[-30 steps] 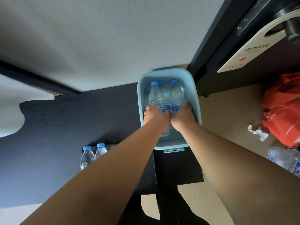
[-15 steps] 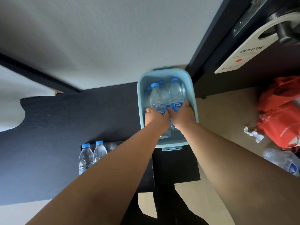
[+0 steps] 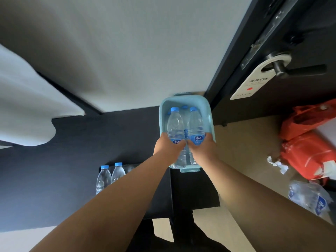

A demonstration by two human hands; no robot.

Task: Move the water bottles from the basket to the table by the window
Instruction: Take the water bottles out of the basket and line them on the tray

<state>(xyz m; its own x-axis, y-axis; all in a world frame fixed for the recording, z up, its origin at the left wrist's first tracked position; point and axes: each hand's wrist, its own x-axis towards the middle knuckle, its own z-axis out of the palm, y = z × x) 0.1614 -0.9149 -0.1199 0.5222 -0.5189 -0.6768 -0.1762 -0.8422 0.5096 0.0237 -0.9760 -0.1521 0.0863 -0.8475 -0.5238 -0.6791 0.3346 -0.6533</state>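
A light blue plastic basket (image 3: 210, 113) stands on the floor by the white wall. My left hand (image 3: 168, 147) grips a clear water bottle (image 3: 175, 125) with a blue cap. Beside it, my right hand (image 3: 202, 149) grips a second water bottle (image 3: 196, 122). Both bottles are upright and raised partly above the basket. The blue cap of a third bottle (image 3: 184, 107) shows behind them in the basket. Two more capped bottles (image 3: 111, 176) stand on a dark surface at the lower left, partly hidden by my left forearm.
A dark door with a lever handle (image 3: 300, 70) and a hanging white tag (image 3: 254, 84) is at the right. Red plastic bags (image 3: 309, 142), crumpled paper (image 3: 277, 163) and a wrapped pack of bottles (image 3: 309, 197) lie on the tan floor. White fabric (image 3: 23, 110) hangs at the left.
Both hands have lifted their bottles upward out of the basket. The view has shifted, so the door handle and tag now sit lower in the picture.
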